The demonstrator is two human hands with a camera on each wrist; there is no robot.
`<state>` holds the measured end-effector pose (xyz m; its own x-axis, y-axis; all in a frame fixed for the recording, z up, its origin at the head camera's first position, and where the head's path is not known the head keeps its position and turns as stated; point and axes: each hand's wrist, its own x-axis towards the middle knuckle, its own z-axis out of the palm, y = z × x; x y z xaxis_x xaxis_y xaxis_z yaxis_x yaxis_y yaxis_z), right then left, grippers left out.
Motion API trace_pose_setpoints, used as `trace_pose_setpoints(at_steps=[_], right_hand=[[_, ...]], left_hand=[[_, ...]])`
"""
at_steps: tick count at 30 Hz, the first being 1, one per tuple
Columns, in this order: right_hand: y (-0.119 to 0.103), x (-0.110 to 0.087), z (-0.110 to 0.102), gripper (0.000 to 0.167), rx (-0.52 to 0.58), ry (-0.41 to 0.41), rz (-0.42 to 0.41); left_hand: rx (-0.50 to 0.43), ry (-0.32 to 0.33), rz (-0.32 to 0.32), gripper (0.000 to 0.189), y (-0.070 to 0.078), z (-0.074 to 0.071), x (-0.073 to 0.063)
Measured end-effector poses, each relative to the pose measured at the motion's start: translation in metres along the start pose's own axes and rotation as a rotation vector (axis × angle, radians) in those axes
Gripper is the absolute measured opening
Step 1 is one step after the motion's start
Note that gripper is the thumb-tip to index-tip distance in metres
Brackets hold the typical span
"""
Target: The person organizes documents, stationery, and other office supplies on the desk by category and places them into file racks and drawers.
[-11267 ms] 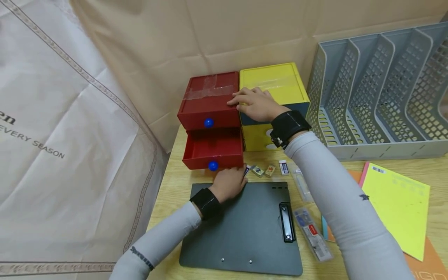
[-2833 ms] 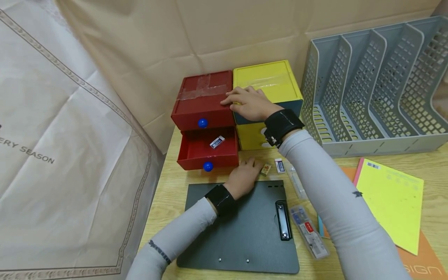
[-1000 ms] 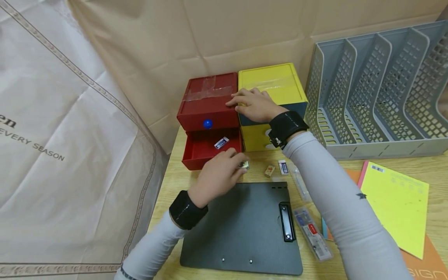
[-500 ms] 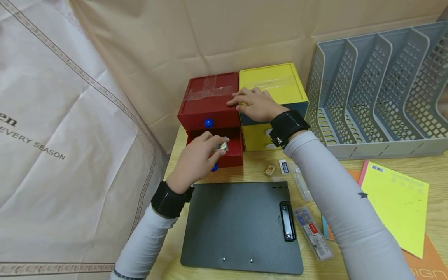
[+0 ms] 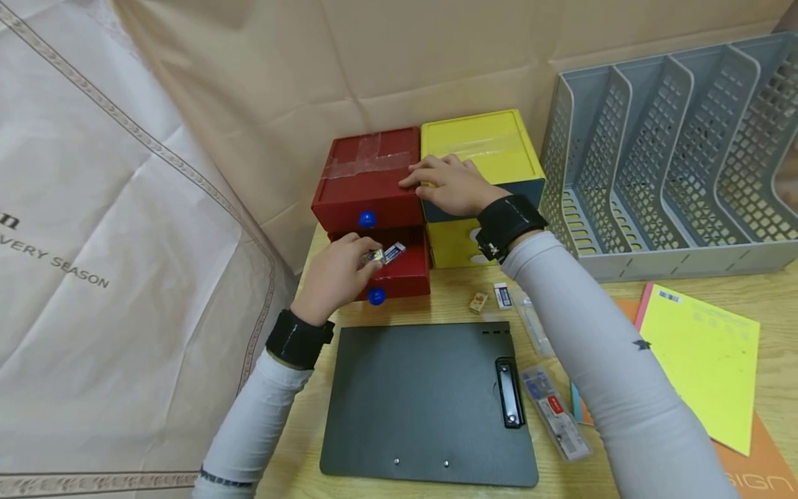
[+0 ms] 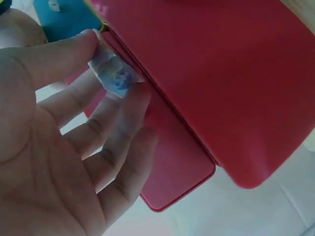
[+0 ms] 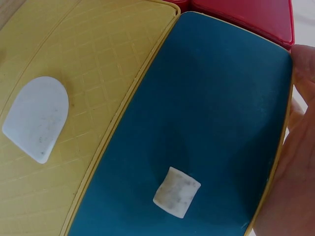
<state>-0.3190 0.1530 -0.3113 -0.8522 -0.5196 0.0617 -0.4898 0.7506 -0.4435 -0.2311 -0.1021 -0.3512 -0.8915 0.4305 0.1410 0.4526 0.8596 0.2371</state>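
My left hand (image 5: 333, 277) pinches a small wrapped eraser (image 5: 374, 257) over the pulled-out lower red drawer (image 5: 405, 283). In the left wrist view, thumb and fingertips hold this clear-wrapped eraser (image 6: 115, 73), which has a blue and yellow print. A blue-and-white eraser (image 5: 394, 251) lies inside the drawer, just right of the pinched one. My right hand (image 5: 453, 186) rests on top where the red drawer box (image 5: 374, 156) meets the yellow box (image 5: 486, 132). From the right wrist, its palm (image 7: 290, 182) shows along the edge of the yellow box's blue drawer front (image 7: 211, 98).
On the table lie a tan eraser (image 5: 478, 302), another blue-and-white eraser (image 5: 502, 296) and a clear plastic case (image 5: 557, 412). A dark clipboard (image 5: 424, 402) lies in front. To the right are a yellow notebook (image 5: 701, 360) and a grey file rack (image 5: 679, 256).
A blue-and-white eraser has gone from the table into the drawer. My left hand has lifted the small wrapped eraser off the table and carried it left over the drawer. The right hand stays.
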Motion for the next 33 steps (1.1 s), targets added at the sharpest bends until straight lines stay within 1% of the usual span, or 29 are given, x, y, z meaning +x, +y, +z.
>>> trace_pose_setpoints(at_steps=[5, 8, 13, 15, 19, 21, 25, 29, 33], right_hand=[[0.0, 0.0, 0.001, 0.04, -0.009, 0.002, 0.002], [0.0, 0.001, 0.0, 0.04, -0.007, 0.002, -0.002], [0.001, 0.0, 0.0, 0.04, -0.013, 0.009, 0.001], [0.001, -0.001, -0.001, 0.04, -0.01, 0.01, 0.006], [0.0, -0.001, -0.001, 0.04, 0.0, 0.003, 0.002], [-0.002, -0.001, -0.001, 0.04, 0.001, 0.002, 0.002], [-0.003, -0.001, -0.001, 0.04, -0.001, 0.004, 0.006], [-0.002, 0.0, 0.0, 0.04, -0.001, 0.003, 0.005], [-0.001, 0.0, 0.001, 0.04, -0.005, 0.001, 0.004]], left_hand=[[0.056, 0.018, -0.007, 0.029, -0.006, 0.006, 0.006], [0.083, 0.018, -0.011, 0.027, -0.011, 0.008, 0.008], [0.079, 0.0, -0.008, 0.026, -0.019, 0.012, 0.014], [0.075, -0.015, -0.032, 0.026, -0.024, 0.015, 0.016], [0.06, -0.045, -0.108, 0.028, -0.035, 0.018, 0.018], [0.052, -0.058, -0.132, 0.028, -0.04, 0.02, 0.019], [0.054, -0.087, -0.148, 0.024, -0.046, 0.021, 0.023], [0.113, -0.126, -0.152, 0.022, -0.047, 0.021, 0.027], [0.15, -0.138, -0.157, 0.02, -0.047, 0.02, 0.031]])
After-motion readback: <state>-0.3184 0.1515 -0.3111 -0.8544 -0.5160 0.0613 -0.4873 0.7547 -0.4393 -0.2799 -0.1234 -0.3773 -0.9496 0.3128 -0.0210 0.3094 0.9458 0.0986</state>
